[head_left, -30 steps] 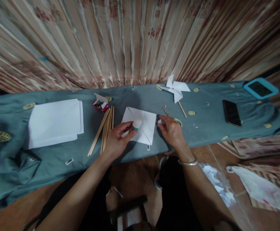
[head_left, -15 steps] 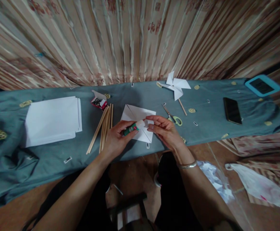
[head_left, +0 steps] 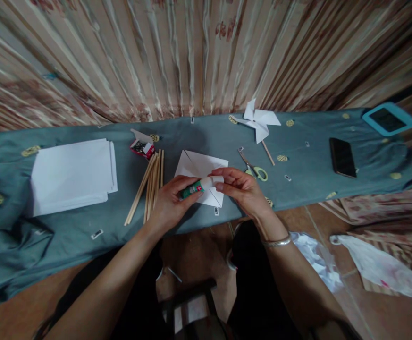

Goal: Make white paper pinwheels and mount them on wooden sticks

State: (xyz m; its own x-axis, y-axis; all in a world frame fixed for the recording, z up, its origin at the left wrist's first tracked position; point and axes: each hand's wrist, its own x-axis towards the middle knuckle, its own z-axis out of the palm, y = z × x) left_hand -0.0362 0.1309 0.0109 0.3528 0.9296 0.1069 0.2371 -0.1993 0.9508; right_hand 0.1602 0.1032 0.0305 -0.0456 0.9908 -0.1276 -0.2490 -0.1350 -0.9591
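My left hand (head_left: 172,196) is closed around a green glue stick (head_left: 190,189) with its white end pointing right. The white cap (head_left: 218,180) is pinched between the thumb and fingers of my right hand (head_left: 239,189). Cap and glue stick meet end to end; how far the cap sits over it I cannot tell. Beneath both hands lies a square of white paper (head_left: 200,163) with dark diagonal lines, partly hidden by them. Scissors (head_left: 253,167) with light green handles rest just beyond my right hand.
A paper pinwheel (head_left: 258,123) on a stick lies at the back. Left are wooden sticks (head_left: 151,186), a small red box (head_left: 144,147) of dark bits and stacked white paper (head_left: 71,177). Right are a phone (head_left: 342,158) and a blue-framed device (head_left: 389,119). Plastic bags (head_left: 379,264) lie on the floor.
The cap in my right hand has come against the glue stick's white end, closing the small gap between them. The view has shifted slightly.
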